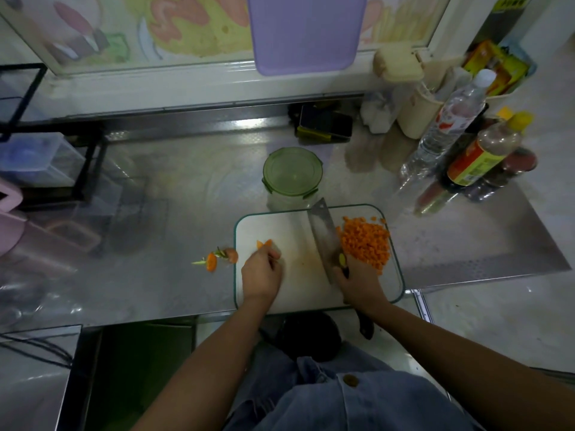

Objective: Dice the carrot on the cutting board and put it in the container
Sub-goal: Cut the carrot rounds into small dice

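A white cutting board (298,290) lies on the steel counter in front of me. A pile of diced carrot (367,241) covers its right side. My right hand (357,281) grips a cleaver (323,234) whose blade rests on the board just left of the pile. My left hand (263,272) pinches a small carrot piece (264,244) near the board's left edge. The round glass container with a green lid (292,175) stands just behind the board, lid on.
A carrot top with green stem (217,258) lies on the counter left of the board. Bottles (460,126) and jars crowd the back right. A black box (325,124) sits behind the container. A rack with plastic boxes (37,157) stands at the left.
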Demonstrator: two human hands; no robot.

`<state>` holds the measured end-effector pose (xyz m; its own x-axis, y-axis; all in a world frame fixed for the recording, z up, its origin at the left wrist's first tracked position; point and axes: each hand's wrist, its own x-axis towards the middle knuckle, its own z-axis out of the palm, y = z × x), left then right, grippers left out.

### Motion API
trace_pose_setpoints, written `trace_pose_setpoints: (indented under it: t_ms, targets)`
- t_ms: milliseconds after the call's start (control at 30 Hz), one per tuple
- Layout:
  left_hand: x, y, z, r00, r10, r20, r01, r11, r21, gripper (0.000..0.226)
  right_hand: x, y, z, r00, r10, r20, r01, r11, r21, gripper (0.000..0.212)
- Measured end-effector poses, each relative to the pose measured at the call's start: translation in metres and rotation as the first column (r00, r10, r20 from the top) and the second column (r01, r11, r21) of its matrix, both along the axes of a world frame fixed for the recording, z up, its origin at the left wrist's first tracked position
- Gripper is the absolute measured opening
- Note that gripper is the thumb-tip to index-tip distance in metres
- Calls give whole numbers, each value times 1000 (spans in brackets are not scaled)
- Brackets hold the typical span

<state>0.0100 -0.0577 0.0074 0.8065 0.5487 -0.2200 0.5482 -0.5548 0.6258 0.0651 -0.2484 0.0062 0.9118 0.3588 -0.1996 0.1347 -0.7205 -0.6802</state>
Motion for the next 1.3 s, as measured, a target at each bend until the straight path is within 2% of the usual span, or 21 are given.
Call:
trace_pose_setpoints:
  t_ms: [133, 233, 400, 500, 567, 600, 633, 667, 700, 733, 767, 800, 933, 1033, 1100, 1167, 1300]
  targets:
    - [-2, 5, 1, 1000, 10, 19, -9, 999, -42, 9, -9, 18, 3, 987, 161, -4, -162, 987, -24, 39]
    - [-3, 7, 0, 1000, -20, 8, 21, 999, -46, 10, -11, 19, 1, 986, 168, 10, -168, 985, -33, 43]
    - [-1, 7, -2, 997, -73, -32, 72, 997, -28, 12, -8, 3, -1, 999, -23, 31, 26, 996, -87, 30]
    - [1, 4, -1, 995, -73, -66, 70, 997, -39, 11, -8, 3, 2, 998, -18, 67, 24, 996, -91, 20]
    - [6, 0, 3, 997, -52, -63, 49, 997, -52, 19, -10, 7, 7, 995, 12, 103, 1, 993, -122, 15]
    - [9, -2, 5, 998, -44, -44, 39, 994, -107, 27, -11, 11, 10, 993, 32, 118, -14, 988, -154, 13]
    - [12, -6, 9, 1000, -15, -13, 11, 968, -250, 33, -12, 14, 13, 990, 56, 131, -30, 981, -192, 11]
    - [16, -11, 15, 1000, 22, 8, -16, 892, -452, 37, -13, 17, 15, 986, 80, 146, -45, 972, -230, 13]
    - [20, -17, 21, 999, 52, 6, -36, 776, -630, 39, -15, 20, 17, 980, 104, 172, -57, 965, -256, 16]
    - [23, -23, 26, 998, 64, 0, -43, 674, -738, 41, -16, 20, 16, 970, 131, 207, -73, 961, -268, 19]
    - [25, -28, 29, 999, 52, 3, -30, 625, -780, 41, -17, 20, 15, 957, 160, 243, -94, 960, -263, 20]
    - [26, -33, 31, 999, 45, 11, -20, 621, -784, 39, -17, 18, 13, 945, 185, 268, -118, 961, -250, 20]
    - [28, -39, 21, 994, 110, -21, -97, 748, -656, 25, -17, 8, 7, 921, 255, 294, -216, 963, -159, 36]
    - [28, -36, 19, 983, 177, -39, -161, 757, -633, 27, -14, 2, 8, 933, 260, 251, -247, 965, -82, 38]
    - [26, -35, 19, 980, 196, -39, -177, 766, -618, 33, -11, 2, 10, 951, 203, 233, -201, 979, -31, 36]
    - [25, -34, 19, 978, 203, -45, -189, 779, -598, 37, -8, 3, 11, 957, 156, 246, -161, 987, 1, 42]
    - [27, -33, 18, 974, 223, -48, -206, 768, -607, 38, -9, 6, 3, 949, 259, 183, -263, 965, 0, 58]
